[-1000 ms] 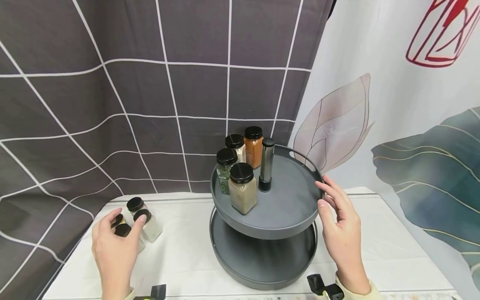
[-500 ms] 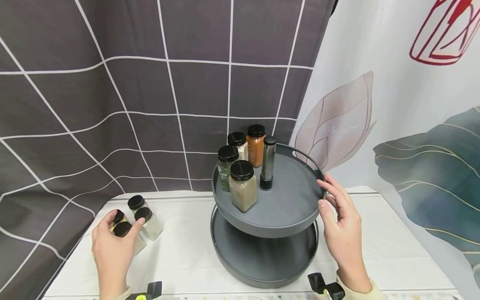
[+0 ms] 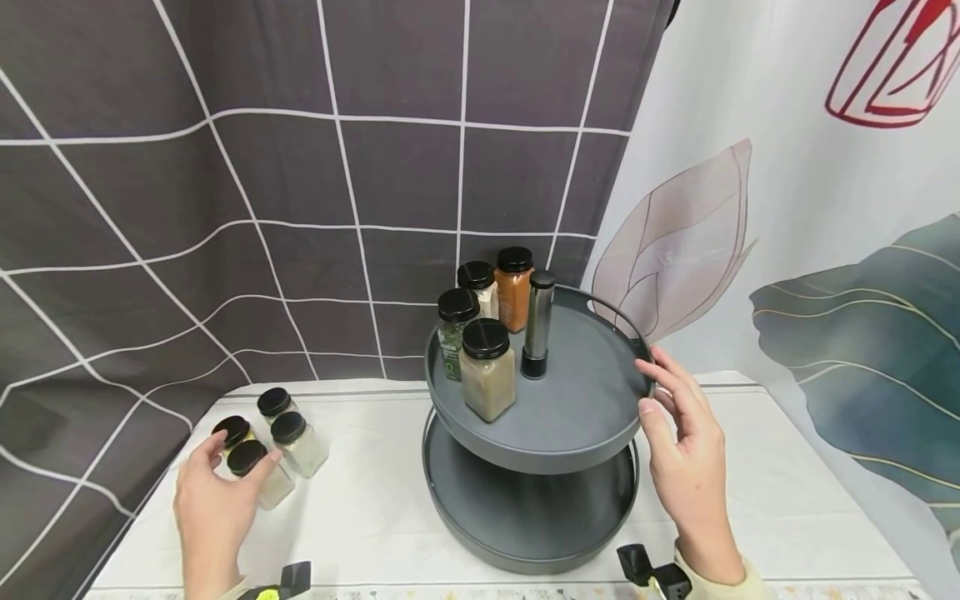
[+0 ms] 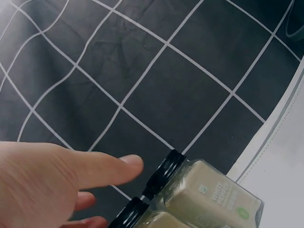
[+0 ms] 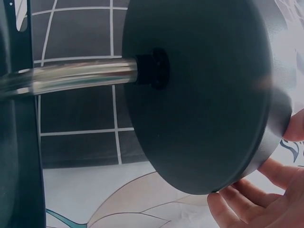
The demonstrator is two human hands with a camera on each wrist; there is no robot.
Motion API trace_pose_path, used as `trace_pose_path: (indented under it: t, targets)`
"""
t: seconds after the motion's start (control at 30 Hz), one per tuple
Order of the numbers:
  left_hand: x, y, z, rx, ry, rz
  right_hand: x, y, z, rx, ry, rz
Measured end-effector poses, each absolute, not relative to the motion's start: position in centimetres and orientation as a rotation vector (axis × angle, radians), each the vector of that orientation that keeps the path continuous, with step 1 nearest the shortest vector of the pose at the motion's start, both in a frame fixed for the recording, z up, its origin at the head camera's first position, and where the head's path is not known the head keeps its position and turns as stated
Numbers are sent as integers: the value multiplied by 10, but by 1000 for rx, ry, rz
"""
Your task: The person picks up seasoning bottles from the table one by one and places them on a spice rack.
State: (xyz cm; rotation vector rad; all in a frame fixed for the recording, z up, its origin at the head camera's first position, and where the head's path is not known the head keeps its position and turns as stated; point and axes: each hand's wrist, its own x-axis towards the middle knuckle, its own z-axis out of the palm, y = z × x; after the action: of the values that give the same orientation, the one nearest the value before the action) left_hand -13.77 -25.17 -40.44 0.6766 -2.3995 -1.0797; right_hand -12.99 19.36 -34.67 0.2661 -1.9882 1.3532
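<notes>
At the left of the table, several square glass spice jars with black lids stand grouped. My left hand (image 3: 217,504) is at the nearest pale jar (image 3: 275,490), thumb and index fingertips beside the lids. The left wrist view shows the thumb (image 4: 133,164) straight and apart from a lid; one jar (image 4: 216,192) there has a white pepper label. My right hand (image 3: 686,450) holds the rim of the upper tray of a grey two-tier stand (image 3: 592,417), index finger over the edge, thumb on the outer wall. The right wrist view shows the fingers (image 5: 247,194) at that edge from below.
On the upper tray stand a beige jar (image 3: 489,383), a green herb jar (image 3: 452,342), an orange spice jar (image 3: 513,296), a pale jar (image 3: 486,298) and a metal-look cylinder (image 3: 537,325). The lower tray (image 3: 532,525) lies beneath. A dark gridded curtain (image 3: 390,167) hangs behind.
My left hand has drawn slightly left and its fingers have spread, showing more of the jar lids. My right hand stays on the tray rim.
</notes>
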Motion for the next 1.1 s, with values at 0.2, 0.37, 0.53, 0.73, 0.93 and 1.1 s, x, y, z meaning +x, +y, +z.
trace_pose_path:
  t: [0.2,0.37,0.53,0.73,0.93,1.1]
  targets:
    - [-141,-255,-406,722,-2506,-1108,-130,193,-347,264,-1988,1337]
    - [-140,-259,-411,738,-2532,-1111,-131,195,-347,250,-2001,1337]
    - [-140,-263,-415,743,-2557,-1106,-131,194,-348,265,-1991,1336]
    - [-140,-267,-420,770,-2585,-1082,-131,193,-347,282,-1980,1341]
    - [-141,-268,-423,800,-2624,-1068,-130,193,-346,272,-1988,1361]
    - [-141,-269,-427,796,-2627,-1046,-130,193,-347,269,-1991,1335]
